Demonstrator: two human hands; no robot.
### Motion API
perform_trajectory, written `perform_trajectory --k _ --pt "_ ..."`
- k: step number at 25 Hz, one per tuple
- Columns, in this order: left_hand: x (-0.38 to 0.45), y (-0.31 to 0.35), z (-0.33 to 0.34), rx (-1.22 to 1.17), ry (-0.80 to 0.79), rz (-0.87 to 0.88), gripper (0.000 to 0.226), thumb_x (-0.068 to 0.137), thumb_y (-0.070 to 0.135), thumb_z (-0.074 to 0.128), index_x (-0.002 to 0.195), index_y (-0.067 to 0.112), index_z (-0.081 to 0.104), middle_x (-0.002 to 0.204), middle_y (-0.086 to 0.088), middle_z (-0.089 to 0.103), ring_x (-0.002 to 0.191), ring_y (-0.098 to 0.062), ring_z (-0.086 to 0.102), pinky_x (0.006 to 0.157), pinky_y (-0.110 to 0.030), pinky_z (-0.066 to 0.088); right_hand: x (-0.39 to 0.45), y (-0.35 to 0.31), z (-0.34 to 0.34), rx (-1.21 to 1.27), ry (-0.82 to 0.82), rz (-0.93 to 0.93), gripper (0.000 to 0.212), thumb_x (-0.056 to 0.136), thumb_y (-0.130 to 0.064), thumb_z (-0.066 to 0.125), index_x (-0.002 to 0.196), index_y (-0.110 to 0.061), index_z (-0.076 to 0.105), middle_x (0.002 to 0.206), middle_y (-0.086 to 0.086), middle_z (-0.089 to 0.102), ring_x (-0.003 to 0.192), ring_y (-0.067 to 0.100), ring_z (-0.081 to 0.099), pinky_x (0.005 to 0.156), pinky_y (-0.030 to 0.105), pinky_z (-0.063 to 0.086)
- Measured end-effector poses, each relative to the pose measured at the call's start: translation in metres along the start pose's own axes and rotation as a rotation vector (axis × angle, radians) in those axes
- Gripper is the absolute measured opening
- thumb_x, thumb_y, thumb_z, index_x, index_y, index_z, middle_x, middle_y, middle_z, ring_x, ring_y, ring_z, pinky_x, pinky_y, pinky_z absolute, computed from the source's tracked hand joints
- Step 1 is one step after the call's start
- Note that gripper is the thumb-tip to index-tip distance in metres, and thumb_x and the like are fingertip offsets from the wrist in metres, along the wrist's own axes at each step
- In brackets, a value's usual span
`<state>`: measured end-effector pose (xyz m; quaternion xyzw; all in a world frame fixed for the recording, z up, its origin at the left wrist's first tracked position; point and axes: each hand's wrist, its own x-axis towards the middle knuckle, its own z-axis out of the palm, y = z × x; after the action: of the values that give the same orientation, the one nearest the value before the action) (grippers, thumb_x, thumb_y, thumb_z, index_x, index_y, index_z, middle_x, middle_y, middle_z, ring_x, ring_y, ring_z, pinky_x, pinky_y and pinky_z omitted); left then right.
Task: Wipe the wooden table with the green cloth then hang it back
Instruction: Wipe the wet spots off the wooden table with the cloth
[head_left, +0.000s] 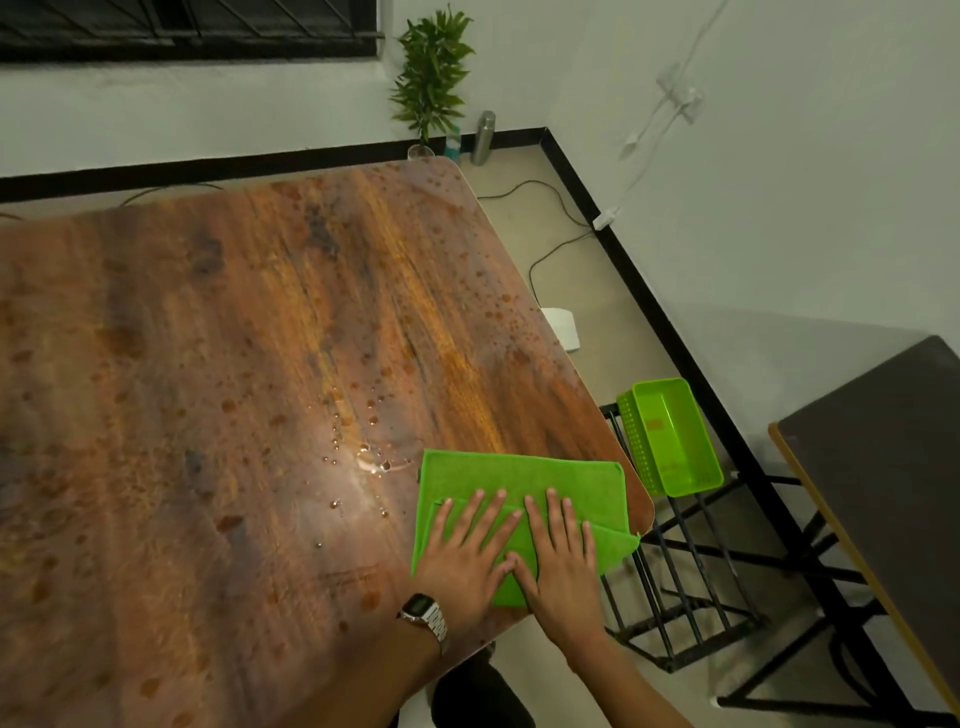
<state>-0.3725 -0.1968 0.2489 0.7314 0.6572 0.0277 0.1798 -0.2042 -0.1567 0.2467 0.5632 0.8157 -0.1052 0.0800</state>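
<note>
Head view: folded bright green microfibre cloth (524, 512) is lying at the near right corner of the brown wood-grain surface (234, 338). Left hand (467, 558) and right hand (563, 564) are pressing flat on it, fingers (483, 506) spread open, gripping nothing. Water droplets (371, 457) are sitting just beside the cloth's left edge.

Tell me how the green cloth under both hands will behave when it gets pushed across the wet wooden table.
The green cloth looks soft and floppy: it lies folded, one corner drooping past the table edge, so it will probably bunch unless pressed flat. Left hand and right hand spread flat on it should help. Water droplets beside it will likely soak in, making it drag slightly.
</note>
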Motion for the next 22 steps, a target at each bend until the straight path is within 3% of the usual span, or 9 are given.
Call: perform_trajectory --k 9,22 --pt "0.081 -0.031 -0.022 -0.039 0.058 -0.042 0.056 0.096 0.053 0.032 0.147 0.032 0.032 0.157 0.004 0.027 0.144 -0.022 0.028 0.113 -0.055 0.029 0.092 0.008 -0.017 -0.042 0.042 -0.02 0.07 0.096 -0.064 0.02 0.156 -0.03 0.013 0.165 0.001 0.008 0.152 0.023 0.008 0.121 0.05 0.015" --pt "0.213 -0.118 -0.066 0.026 0.165 -0.128 0.056 0.097 0.054 0.026 0.148 0.033 0.028 0.158 0.004 0.024 0.146 -0.022 0.024 0.116 -0.055 0.02 0.268 -0.015 -0.057 -0.052 0.11 -0.147 0.067 0.097 -0.061 0.025 0.156 -0.031 0.017 0.165 0.002 0.014 0.152 0.023 0.012 0.121 0.051 0.015"
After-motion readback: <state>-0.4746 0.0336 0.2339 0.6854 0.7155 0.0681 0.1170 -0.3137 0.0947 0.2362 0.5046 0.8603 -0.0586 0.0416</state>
